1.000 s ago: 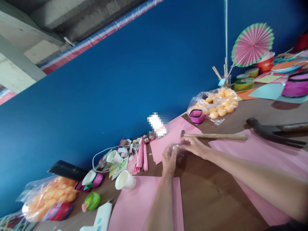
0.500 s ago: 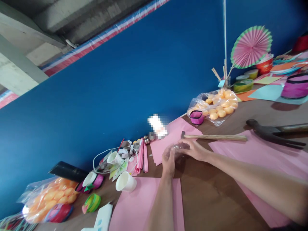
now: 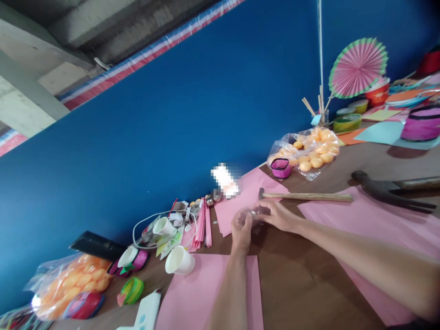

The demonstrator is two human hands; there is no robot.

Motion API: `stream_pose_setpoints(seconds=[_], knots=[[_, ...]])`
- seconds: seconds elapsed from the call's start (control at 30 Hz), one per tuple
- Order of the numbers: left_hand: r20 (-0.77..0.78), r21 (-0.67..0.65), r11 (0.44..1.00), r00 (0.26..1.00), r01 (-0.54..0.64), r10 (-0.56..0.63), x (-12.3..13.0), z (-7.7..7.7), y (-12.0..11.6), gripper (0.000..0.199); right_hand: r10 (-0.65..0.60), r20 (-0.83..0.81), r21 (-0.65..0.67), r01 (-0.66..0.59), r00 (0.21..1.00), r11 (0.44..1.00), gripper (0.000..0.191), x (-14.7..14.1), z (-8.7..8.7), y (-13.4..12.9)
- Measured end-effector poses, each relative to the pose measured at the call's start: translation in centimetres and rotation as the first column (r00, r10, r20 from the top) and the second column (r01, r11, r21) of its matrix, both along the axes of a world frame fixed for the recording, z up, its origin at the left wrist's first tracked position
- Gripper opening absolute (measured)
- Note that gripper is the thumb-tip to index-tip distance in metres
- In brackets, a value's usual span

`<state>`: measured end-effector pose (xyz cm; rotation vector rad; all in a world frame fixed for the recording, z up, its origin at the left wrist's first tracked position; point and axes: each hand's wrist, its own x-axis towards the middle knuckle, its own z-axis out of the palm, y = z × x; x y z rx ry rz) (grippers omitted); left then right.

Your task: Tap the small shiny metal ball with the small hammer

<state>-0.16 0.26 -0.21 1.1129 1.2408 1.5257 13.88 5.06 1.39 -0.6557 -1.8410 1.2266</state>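
Brown wooden table (image 3: 302, 279); both hands (image 3: 256, 221) pinch one small clear shiny object (image 3: 252, 213) over pink paper (image 3: 237, 201)

Pink paper sheets (image 3: 213, 293) on brown table (image 3: 299, 279); pink, green-edged fan (image 3: 357, 68).

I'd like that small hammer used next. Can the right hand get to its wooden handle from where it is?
Probably yes. The right hand is just in front of the hammer, with nothing between them. Both hands are busy with a small clear object, though.

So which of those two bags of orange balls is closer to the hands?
The bag of orange balls beyond the small hammer, right of both hands; the other bag lies far left.
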Motion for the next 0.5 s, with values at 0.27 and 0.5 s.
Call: stream_pose_setpoints(seconds=[0.27, 0.5], knots=[[0.158, -0.013, 0.998, 0.986, -0.059, 0.061, 0.0, 0.4, -0.1, 0.039, -0.302, 0.205, 0.328, 0.225, 0.931, 0.917, 0.026, 1.1, 0.1, 1.4], [0.074, -0.059, 0.985, 0.984, -0.159, 0.164, -0.6, 0.0, 0.3, 0.058, -0.650, 0.608, 0.580, 0.304, 0.456, 0.756, 0.027, 3.1, 0.0, 2.8]])
